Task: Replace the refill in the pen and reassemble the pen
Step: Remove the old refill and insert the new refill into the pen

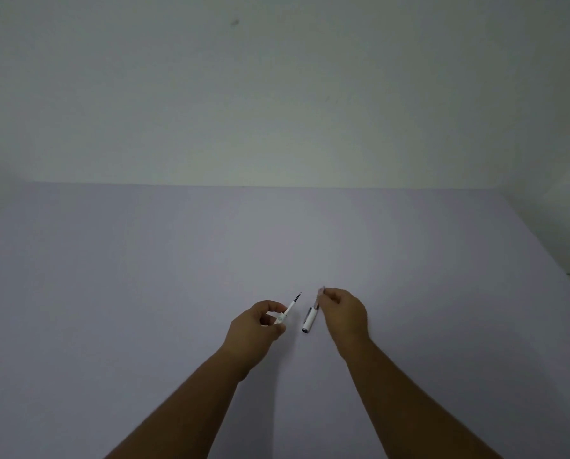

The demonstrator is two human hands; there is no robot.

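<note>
With your left hand (260, 327) pinching the pen's tip section (288, 309), point up, and your right hand (343, 313) gripping the barrel (311, 318) just right of it, align them squarely before joining.

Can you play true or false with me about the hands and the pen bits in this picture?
1. The left hand holds a pen part with its dark tip pointing away from the person. True.
2. The right hand is empty. False: it holds a white pen piece by its upper end.
3. The two pen parts are joined. False: a gap lies between them.
4. Both hands are over a plain pale table. True.
5. A notebook lies on the table. False: none is visible.
</note>
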